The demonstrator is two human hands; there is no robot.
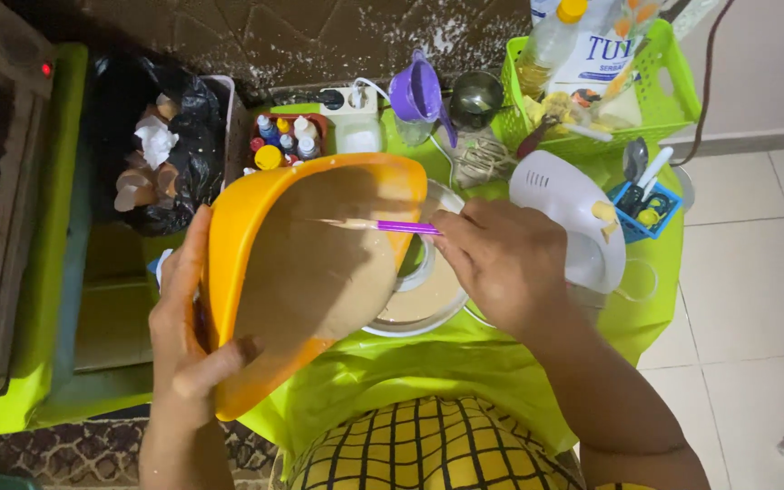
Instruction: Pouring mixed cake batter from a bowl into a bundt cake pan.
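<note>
My left hand (183,349) grips the near rim of an orange plastic bowl (238,236), tilted steeply on its side toward the right. Pale brown batter (310,263) coats its inside. My right hand (501,259) holds a purple-handled spatula (383,225), whose tip reaches into the bowl over the batter. Below the bowl's lip sits a round white-rimmed pan (428,313) with batter in it, partly hidden by the bowl and my right hand.
A white hand mixer (569,204) lies right of the pan. Behind it are a green basket (655,100) of packets and a bottle, a purple measuring cup (415,91), small food-colouring bottles (283,141) and a black rubbish bag (151,150). A lime-green cloth (410,372) covers the low table.
</note>
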